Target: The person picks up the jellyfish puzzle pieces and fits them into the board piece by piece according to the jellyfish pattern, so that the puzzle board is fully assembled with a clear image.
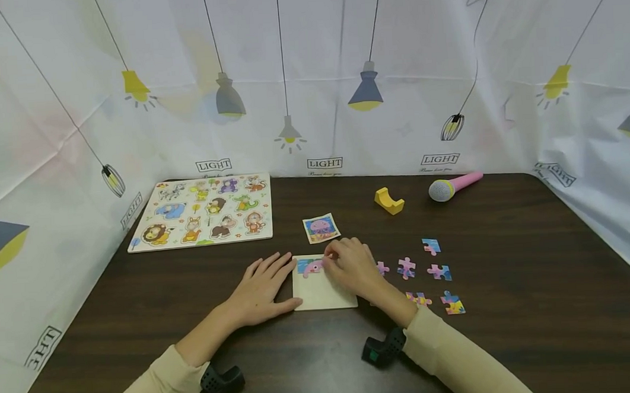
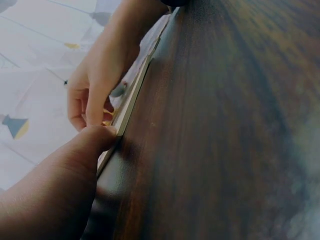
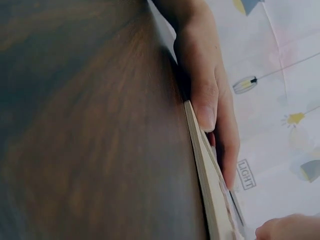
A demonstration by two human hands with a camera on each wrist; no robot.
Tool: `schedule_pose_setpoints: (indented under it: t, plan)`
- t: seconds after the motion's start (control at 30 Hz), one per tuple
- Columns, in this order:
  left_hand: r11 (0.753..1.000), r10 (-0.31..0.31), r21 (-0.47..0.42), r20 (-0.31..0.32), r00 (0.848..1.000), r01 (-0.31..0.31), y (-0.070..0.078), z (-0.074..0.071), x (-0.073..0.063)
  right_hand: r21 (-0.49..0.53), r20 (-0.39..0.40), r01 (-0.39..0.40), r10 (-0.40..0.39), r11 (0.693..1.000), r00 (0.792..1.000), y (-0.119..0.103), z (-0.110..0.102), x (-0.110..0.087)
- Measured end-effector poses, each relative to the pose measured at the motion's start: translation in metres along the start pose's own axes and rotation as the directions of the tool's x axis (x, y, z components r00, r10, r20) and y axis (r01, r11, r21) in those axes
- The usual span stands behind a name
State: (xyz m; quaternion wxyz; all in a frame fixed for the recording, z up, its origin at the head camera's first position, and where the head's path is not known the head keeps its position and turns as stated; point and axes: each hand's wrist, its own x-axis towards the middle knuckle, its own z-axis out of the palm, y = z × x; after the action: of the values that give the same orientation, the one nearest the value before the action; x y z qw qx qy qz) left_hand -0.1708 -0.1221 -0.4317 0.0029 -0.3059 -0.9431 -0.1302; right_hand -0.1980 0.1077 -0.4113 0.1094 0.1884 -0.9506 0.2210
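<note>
A pale wooden puzzle board [image 1: 324,294] lies flat on the table, with blue and pink puzzle pieces [image 1: 309,267] along its top left. My left hand [image 1: 261,291] rests at the board's left edge with fingers spread, the thumb touching the lower left corner. Over the board's upper right, my right hand [image 1: 353,268] has its fingers curled and pinches a puzzle piece, mostly hidden by the fingers. Close to its right side lie several loose jigsaw pieces [image 1: 406,268], one partly covered by the hand. Behind the board is a small picture card [image 1: 321,228] showing a pink octopus.
An animal peg puzzle [image 1: 203,211] lies at the back left of the dark wooden table [image 1: 514,328]. Toward the back right are a yellow arched block [image 1: 389,201] and a pink toy microphone [image 1: 453,186]. A white lamp-print cloth [image 1: 307,54] hangs around the table's back and sides.
</note>
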Motion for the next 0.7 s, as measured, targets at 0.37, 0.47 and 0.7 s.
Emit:
schedule_pose_setpoints:
  t: [0.37,0.47,0.7]
  plan:
    - [1.000,0.021,-0.020,-0.018,1.000,-0.021,0.000,-0.001,0.000,0.028,-0.037,0.068,-0.067,0.997,0.997,0.020,-0.030,-0.001]
    - [1.000,0.022,-0.012,-0.021,1.000,-0.022,0.000,-0.001,0.000,0.036,-0.021,0.029,-0.028,0.999,0.999,0.031,-0.040,-0.002]
    - [1.000,0.024,-0.015,-0.024,0.999,-0.025,-0.001,0.000,-0.001,0.025,-0.030,-0.011,0.011,1.000,0.999,0.054,-0.059,-0.009]
